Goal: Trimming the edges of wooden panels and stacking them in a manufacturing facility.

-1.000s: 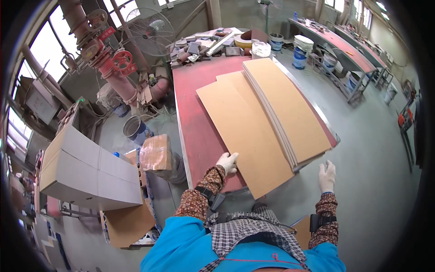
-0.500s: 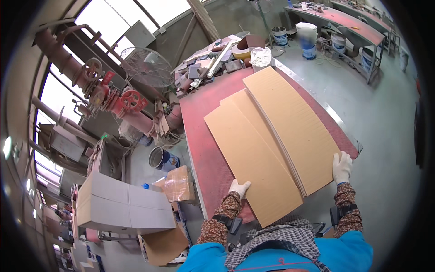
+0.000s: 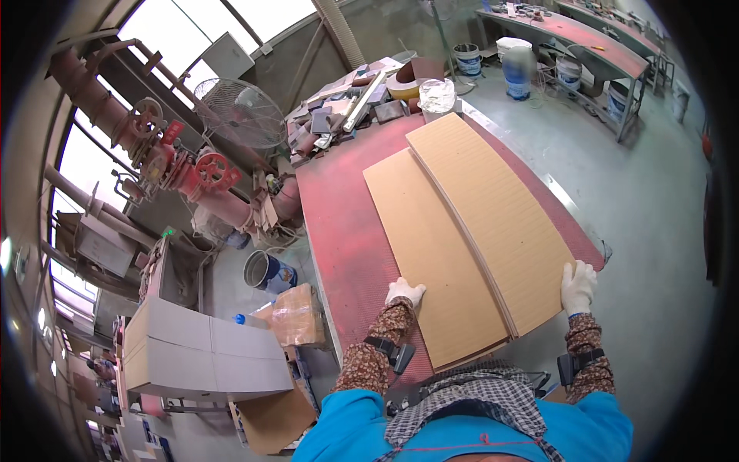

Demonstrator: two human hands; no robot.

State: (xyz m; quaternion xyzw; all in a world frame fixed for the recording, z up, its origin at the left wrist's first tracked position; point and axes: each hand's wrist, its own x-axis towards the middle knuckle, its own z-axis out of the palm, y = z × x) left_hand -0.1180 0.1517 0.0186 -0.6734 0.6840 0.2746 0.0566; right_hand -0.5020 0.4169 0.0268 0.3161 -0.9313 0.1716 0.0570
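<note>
Two overlapping stacks of tan-brown flat boards lie on the red table. My gloved left hand (image 3: 406, 292) is at the left edge of the lower boards (image 3: 427, 258), its thumb on that edge. My gloved right hand (image 3: 579, 287) grips the near right corner of the upper boards (image 3: 496, 223), fingers curled over the edge. The upper boards lie partly over the lower ones, and their layered edges show along the step between them. The undersides of the boards, and any fingers beneath, are hidden.
The red table (image 3: 339, 223) holds a heap of sanding blocks and scraps (image 3: 339, 115) and a white-covered bucket (image 3: 437, 98) at its far end. To the left are a blue pail (image 3: 269, 272), a taped carton (image 3: 298, 316), a large pale box (image 3: 204, 346) and a caged fan (image 3: 239, 113).
The staggered lower boards have come together into one even stack, shifted right under the upper boards. My left hand has moved slightly up with their edge; my right hand stays at its corner.
</note>
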